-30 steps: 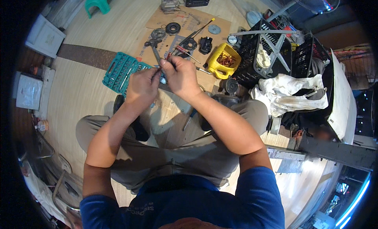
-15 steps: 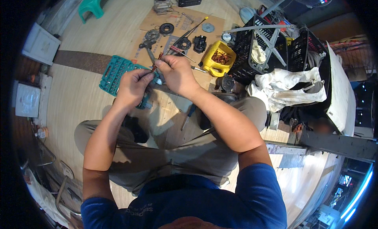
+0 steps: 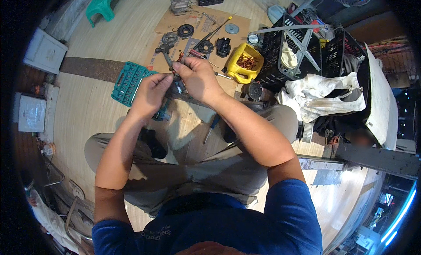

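My left hand [image 3: 152, 94] and my right hand [image 3: 201, 81] are close together in front of me, fingers pinched. Between them is a thin copper-coloured wire piece [image 3: 181, 56], mostly hidden by the fingers; its end shows above my right thumb. Just beyond the fingertips lies a dark metal part with a long arm [image 3: 166, 57]. The teal socket case [image 3: 127, 85] lies open beside my left hand. A yellow cut-open jug [image 3: 240, 73] holding copper-coloured scraps [image 3: 247, 62] stands right of my right hand. Red-handled screwdrivers [image 3: 196, 53] lie behind that hand.
A cardboard sheet [image 3: 241, 24] carries a black ring [image 3: 186, 31], a grey disc [image 3: 232, 29] and a black block-shaped part [image 3: 222, 47]. Black crates [image 3: 275, 77] and a white cloth [image 3: 315, 95] stand at right. A screwdriver [image 3: 212, 128] lies between my legs. A green stool [image 3: 100, 8] is far left.
Both hands stay together in nearly the same place, with slight finger movement. The copper-coloured piece now shows farther above my right thumb. The whole view has shifted slightly.
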`<state>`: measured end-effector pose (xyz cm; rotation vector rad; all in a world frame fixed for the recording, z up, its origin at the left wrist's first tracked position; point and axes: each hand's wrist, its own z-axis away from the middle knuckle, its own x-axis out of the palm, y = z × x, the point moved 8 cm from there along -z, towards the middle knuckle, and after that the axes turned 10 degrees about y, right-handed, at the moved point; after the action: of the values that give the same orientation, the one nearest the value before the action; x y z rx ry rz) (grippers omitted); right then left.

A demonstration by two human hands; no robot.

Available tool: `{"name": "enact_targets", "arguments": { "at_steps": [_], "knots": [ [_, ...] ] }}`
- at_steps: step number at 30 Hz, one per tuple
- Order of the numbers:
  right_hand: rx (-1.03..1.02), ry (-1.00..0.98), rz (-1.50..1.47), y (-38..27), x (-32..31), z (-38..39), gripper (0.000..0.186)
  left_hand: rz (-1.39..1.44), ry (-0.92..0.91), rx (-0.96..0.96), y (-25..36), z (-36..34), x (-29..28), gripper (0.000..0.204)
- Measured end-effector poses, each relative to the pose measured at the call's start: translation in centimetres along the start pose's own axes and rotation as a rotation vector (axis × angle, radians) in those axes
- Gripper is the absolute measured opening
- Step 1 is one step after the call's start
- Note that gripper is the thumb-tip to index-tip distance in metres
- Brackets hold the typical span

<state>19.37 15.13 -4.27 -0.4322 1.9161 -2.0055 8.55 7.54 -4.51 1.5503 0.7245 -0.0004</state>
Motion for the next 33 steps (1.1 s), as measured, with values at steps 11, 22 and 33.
{"name": "enact_targets", "arguments": {
  "at_steps": [11,22,33],
  "knots": [
    [-0.095,0.053,0.082,2.0,0.2,-0.4,0.024,-0.316,0.128,0.3,3.2,0.7,-0.2,0.013],
    [-0.004,-0.045,0.122,0.7,0.1,-0.2,0.022,-0.429,0.173,0.354,3.2,0.4,-1.2,0.017],
    [0.082,-0.431,0.004,0.1,2.6,1.9,0.017,0.673,-0.331,-0.316,0.3,0.2,-0.7,0.028]
  ]
}}
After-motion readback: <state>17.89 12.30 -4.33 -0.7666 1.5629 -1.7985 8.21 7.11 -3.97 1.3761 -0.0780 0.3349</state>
